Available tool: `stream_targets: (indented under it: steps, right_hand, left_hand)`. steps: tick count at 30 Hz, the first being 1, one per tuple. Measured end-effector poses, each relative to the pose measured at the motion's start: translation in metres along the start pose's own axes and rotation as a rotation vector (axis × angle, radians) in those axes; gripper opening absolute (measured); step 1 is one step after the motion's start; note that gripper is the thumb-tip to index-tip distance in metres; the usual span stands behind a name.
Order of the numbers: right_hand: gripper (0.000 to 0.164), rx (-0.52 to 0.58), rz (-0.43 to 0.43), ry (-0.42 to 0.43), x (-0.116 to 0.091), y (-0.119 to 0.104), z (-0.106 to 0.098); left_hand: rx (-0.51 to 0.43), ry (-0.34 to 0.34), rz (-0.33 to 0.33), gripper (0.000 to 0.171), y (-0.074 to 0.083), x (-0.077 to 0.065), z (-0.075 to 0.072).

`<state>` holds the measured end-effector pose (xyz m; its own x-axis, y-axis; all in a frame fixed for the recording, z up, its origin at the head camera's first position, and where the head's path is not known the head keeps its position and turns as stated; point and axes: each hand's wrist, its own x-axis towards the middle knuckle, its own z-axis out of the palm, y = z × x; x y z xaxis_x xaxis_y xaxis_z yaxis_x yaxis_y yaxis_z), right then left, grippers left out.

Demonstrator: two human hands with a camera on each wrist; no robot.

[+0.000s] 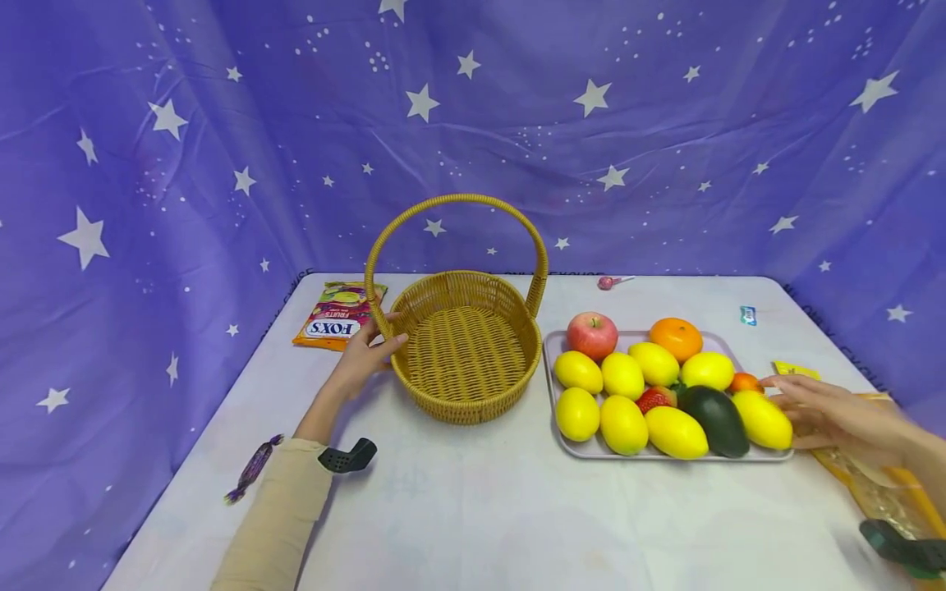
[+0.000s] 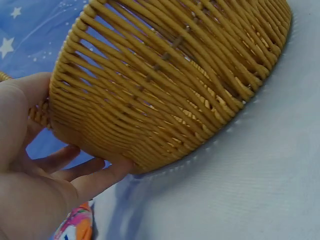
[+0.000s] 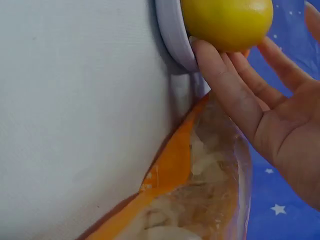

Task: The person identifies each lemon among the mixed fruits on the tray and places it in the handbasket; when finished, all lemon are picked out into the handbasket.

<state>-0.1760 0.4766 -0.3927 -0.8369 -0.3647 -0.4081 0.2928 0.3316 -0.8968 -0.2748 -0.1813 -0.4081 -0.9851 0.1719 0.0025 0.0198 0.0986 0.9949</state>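
A woven wicker basket (image 1: 473,414) with a tall arched handle (image 1: 456,198) stands upright at mid-table, nothing inside it. My left hand (image 1: 364,358) grips its left side by the handle's foot, with the thumb over the rim and the fingers against the outer weave (image 2: 165,95). At the right end of the pale tray (image 1: 672,457), my right hand (image 1: 850,414) reaches beside the outermost lemon (image 1: 763,419). In the right wrist view its fingers are extended at the lemon (image 3: 227,22) and the tray rim (image 3: 175,35), the thumb apart from the fruit.
The tray also bears several lemons, an apple (image 1: 592,336), an orange (image 1: 676,339), a strawberry (image 1: 655,400) and a dark green avocado (image 1: 714,422). A Fox's candy bag (image 1: 336,316), a purple-wrapped candy (image 1: 254,469), a lollipop (image 1: 608,282) and an orange clear-windowed bag (image 3: 175,200) lie around.
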Motion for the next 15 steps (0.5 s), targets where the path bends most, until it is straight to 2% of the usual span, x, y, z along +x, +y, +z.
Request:
stream_targets:
  steps: [3,6,10,12,15]
  right_hand:
    - [0.028,-0.017,0.038,-0.001,-0.002,-0.001,0.009]
    - [0.042,-0.195,0.079,0.083,-0.003,-0.007,0.02]
    - [0.067,-0.403,0.092,0.128,-0.001,-0.014,0.029]
    - [0.07,-0.449,0.094,0.135,0.001,-0.017,0.03]
    - [0.07,-0.462,0.101,0.144,0.002,-0.018,0.029]
  left_hand:
    - [-0.028,0.005,0.002,0.053,-0.003,-0.001,0.001]
    - [-0.047,0.016,0.009,0.053,-0.004,-0.002,0.003]
    - [-0.061,0.023,0.006,0.053,-0.005,-0.002,0.004]
    - [-0.066,0.028,0.0,0.053,-0.004,-0.003,0.003]
    - [-0.069,0.031,-0.008,0.052,-0.003,-0.004,0.003]
